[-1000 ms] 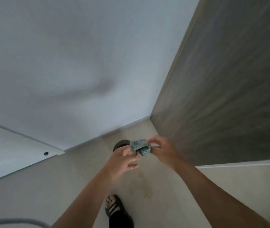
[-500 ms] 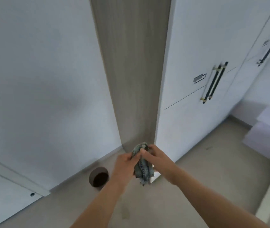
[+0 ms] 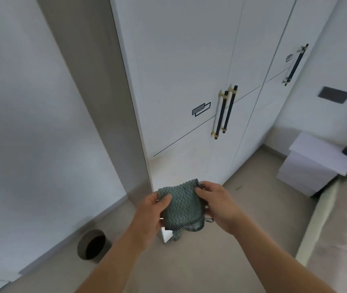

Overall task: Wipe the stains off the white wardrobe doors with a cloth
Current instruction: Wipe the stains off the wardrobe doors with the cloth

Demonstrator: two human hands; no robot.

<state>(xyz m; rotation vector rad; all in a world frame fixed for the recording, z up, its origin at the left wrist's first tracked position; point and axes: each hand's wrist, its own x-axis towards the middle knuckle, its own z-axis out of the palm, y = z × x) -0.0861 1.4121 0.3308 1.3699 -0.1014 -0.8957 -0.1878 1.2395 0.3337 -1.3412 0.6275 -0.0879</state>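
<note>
A grey-green textured cloth (image 3: 179, 204) with a dark speckled hem is spread flat between both hands, low in front of the wardrobe. My left hand (image 3: 149, 216) grips its left edge and my right hand (image 3: 217, 204) grips its right edge. The white wardrobe doors (image 3: 179, 70) rise just beyond the cloth, with a pair of dark bar handles (image 3: 224, 112) at the middle seam and another handle (image 3: 295, 64) further right. A small dark label (image 3: 201, 109) sits on the left door. Faint smudges show low on the door near the floor.
A grey wood-grain side panel (image 3: 96, 81) closes the wardrobe's left end, next to a white wall (image 3: 31, 123). A round dark bin (image 3: 92, 247) stands on the beige floor at lower left. A white bedside cabinet (image 3: 312, 166) and a bed edge (image 3: 337, 229) fill the right.
The view has swung right from the wall corner to face the wardrobe doors. The cloth, bunched between both hands earlier, is now opened out flat.
</note>
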